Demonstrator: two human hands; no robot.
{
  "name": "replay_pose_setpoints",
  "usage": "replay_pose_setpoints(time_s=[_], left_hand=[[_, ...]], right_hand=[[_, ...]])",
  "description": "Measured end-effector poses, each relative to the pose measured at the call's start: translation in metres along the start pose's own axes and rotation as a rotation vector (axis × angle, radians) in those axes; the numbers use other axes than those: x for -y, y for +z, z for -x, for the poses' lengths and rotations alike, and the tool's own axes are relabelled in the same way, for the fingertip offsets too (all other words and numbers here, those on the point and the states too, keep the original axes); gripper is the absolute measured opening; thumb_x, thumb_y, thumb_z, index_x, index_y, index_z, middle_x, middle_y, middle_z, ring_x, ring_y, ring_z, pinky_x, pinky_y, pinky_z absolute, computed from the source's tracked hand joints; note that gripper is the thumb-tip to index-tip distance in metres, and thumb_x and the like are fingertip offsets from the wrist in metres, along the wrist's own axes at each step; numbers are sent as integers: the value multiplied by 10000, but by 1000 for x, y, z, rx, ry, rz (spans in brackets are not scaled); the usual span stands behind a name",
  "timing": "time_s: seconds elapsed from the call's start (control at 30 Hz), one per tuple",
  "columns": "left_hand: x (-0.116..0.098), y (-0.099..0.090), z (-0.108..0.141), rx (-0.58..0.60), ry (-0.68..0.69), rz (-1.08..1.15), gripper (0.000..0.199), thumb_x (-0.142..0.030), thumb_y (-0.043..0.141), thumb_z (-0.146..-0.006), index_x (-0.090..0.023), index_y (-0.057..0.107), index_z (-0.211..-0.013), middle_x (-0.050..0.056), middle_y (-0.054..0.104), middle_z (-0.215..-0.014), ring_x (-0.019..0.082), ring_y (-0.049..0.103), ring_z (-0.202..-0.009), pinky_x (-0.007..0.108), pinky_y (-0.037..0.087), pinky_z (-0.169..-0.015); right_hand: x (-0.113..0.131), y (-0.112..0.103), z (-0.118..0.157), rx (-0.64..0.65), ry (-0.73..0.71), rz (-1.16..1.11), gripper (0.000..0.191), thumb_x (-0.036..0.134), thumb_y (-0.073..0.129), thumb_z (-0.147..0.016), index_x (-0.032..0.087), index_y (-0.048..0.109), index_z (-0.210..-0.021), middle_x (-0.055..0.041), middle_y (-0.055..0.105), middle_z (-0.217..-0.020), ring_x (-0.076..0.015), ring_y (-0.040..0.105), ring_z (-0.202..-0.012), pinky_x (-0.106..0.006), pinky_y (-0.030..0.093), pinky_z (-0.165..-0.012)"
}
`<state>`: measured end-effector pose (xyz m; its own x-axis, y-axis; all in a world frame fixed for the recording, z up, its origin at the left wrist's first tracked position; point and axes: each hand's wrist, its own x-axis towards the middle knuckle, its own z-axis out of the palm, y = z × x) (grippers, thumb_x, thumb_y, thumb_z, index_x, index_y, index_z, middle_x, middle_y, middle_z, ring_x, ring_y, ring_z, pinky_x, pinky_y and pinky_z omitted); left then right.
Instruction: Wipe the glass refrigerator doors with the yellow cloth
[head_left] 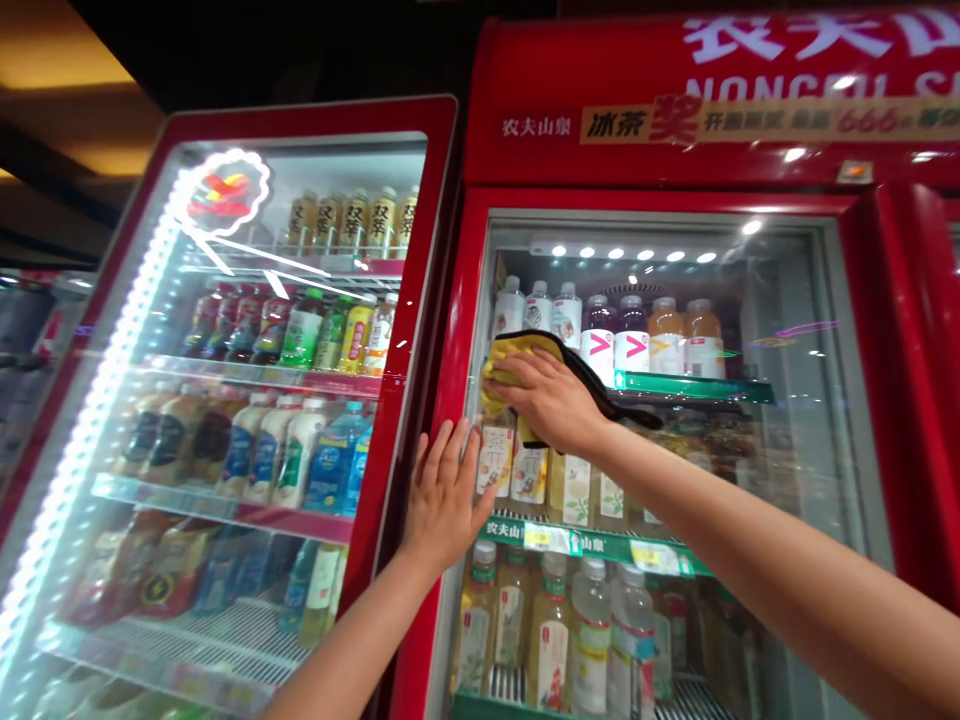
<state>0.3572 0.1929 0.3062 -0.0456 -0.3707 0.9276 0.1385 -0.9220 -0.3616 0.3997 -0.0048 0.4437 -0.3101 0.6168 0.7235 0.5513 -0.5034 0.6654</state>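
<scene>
Yellow cloth: we see the yellow cloth with its black edging under our right grip, against the glass door of the right cooler; its yellow part shows around the fingers, and a dark end trails right past the wrist.
Right grip: we have it laid over the cloth, fingers stretched out and slightly bent; the thumb is hidden, so we cannot tell whether it pinches the fabric.
Left grip: our left grip rests flat at the left edge of that door, fingers a little spread, left of the cloth and nearer to us.
Bottles beyond the glass: our right hand and the cloth hide part of the bottles on the middle shelf.
Left cooler: glare and reflections blur many labels in the left cooler.
Sign: the large white lettering is cut off at the top and right.
Forearms: both run out of view, the right one covering lower shelves.
</scene>
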Motion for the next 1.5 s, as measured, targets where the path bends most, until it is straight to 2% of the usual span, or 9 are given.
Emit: replay_pose_setpoints(time_s=[0.2, 0.4, 0.63, 0.9, 1.0, 1.1, 1.2, 1.4, 1.5], left_hand=[[1, -1, 2, 27, -1, -13, 701, -421, 448, -987, -113, 244, -1582, 158, 415, -1584, 291, 258, -1530, 495, 204, -1266], [-1, 0, 6, 0, 5, -26, 642, -402, 474, -972, -70, 361, -1510, 194, 432, -1558, 320, 269, -1523, 527, 249, -1254], [0, 0, 5, -15, 6, -25, 738, -445, 478, -983, -88, 227, -1578, 173, 416, -1579, 291, 277, -1525, 508, 254, -1257], [6, -20, 51, 86, -14, 0, 780, -396, 507, -970, -95, 159, -1601, 173, 425, -1574, 293, 261, -1530, 514, 209, -1267], [10, -27, 67, 135, 23, -8, 773, -384, 516, -967, -117, 169, -1604, 149, 455, -1562, 278, 291, -1518, 500, 192, -1275], [14, -33, 71, 150, 40, -14, 770, -375, 506, -974, -131, 148, -1611, 140, 446, -1573, 273, 289, -1522, 502, 183, -1277], [18, -40, 71, 147, 36, -2, 787, -356, 516, -971, -125, 124, -1613, 151, 429, -1582, 277, 253, -1537, 512, 191, -1274], [26, -57, 75, 98, -25, 46, 769, -329, 502, -978, -107, 124, -1611, 185, 354, -1614, 288, 191, -1556, 520, 190, -1271], [24, -58, 73, 83, -14, 82, 760, -319, 495, -981, -119, 123, -1613, 181, 335, -1625, 290, 197, -1555, 524, 185, -1273]], right_hand=[[-16, 7, -65, -162, 303, -1, 414, 160, 457, -1006, 229, 619, -1380, -124, 554, -1475, -302, 473, -1382, -531, 327, -1203], [21, 27, -62, -33, -65, -82, 362, 212, 445, -1033, 264, 650, -1327, -42, 598, -1459, -234, 477, -1410, -454, 342, -1210], [-15, 18, -121, -130, 194, -17, 364, 202, 429, -1027, 143, 639, -1319, -132, 547, -1500, -302, 418, -1454, -502, 305, -1210], [44, 27, -42, -3, -12, -10, 351, 238, 440, -1033, 220, 644, -1318, -43, 576, -1485, -246, 441, -1444, -448, 315, -1222], [35, 19, -44, 44, -6, -8, 370, 245, 448, -1030, 258, 604, -1365, -23, 543, -1519, -240, 421, -1458, -484, 302, -1224], [23, 16, -63, -16, 176, -14, 390, 265, 450, -1028, 226, 583, -1393, -64, 477, -1569, -284, 373, -1485, -552, 267, -1226], [35, 23, -62, -32, 224, -31, 380, 264, 454, -1023, 233, 605, -1370, -61, 459, -1582, -298, 342, -1500, -579, 236, -1233], [115, 45, 21, 97, 13, -73, 377, 240, 453, -1021, 258, 602, -1366, -33, 488, -1563, -263, 353, -1497, -514, 288, -1221], [127, 44, 48, 138, -78, -101, 433, 264, 468, -1013, 279, 523, -1442, -6, 450, -1590, -231, 336, -1505, -475, 295, -1222]])
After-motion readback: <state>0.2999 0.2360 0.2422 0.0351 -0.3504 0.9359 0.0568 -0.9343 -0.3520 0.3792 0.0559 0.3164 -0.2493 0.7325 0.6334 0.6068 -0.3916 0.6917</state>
